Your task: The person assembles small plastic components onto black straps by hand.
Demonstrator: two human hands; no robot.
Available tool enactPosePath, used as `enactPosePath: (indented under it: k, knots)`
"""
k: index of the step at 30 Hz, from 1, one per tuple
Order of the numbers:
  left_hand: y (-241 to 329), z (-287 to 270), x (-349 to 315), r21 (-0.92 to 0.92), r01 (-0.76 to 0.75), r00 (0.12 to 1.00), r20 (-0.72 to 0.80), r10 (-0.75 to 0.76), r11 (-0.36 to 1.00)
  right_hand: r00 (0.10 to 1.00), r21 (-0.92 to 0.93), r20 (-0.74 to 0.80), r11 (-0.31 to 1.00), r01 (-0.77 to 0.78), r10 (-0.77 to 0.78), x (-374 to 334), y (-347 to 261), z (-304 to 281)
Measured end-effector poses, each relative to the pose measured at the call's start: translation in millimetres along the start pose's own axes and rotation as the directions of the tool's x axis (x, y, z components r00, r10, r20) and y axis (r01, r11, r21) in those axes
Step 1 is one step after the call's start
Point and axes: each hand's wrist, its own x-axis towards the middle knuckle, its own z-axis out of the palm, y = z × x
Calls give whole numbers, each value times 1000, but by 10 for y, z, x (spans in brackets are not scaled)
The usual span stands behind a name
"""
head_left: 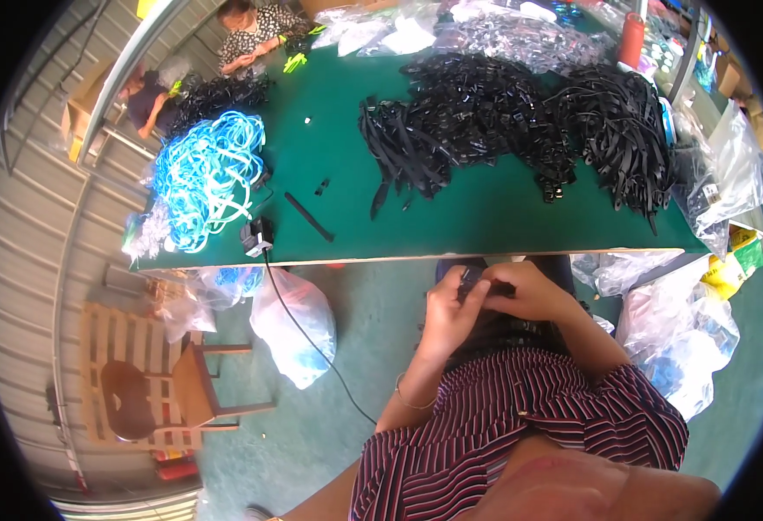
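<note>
Just in front of the table edge, my left hand and my right hand meet over my lap. The left fingers are closed on a small black piece, which looks like plastic. Bent inward, my right fingers pinch a dark part whose kind I cannot make out. More black items lie on my lap below the hands, partly covered by them. On the green table ahead, a large heap of black straps with buckles spreads beside a bundle of flat black straps.
Blue and white cords are piled at the table's left. A single black strap lies near a black device whose cable hangs to the floor. Filled plastic bags and a wooden chair stand left. Two people work at the far left.
</note>
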Motion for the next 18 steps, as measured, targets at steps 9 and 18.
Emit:
enactPosePath:
  k: [9, 18]
  knots:
    - [127, 65, 126, -622, 183, 982, 71, -178, 762, 973, 426, -91, 892, -154, 211, 50, 4, -119]
    - [86, 37, 118, -771, 158, 986, 88, -142, 617, 884, -231, -386, 955, 185, -265, 190, -28, 146]
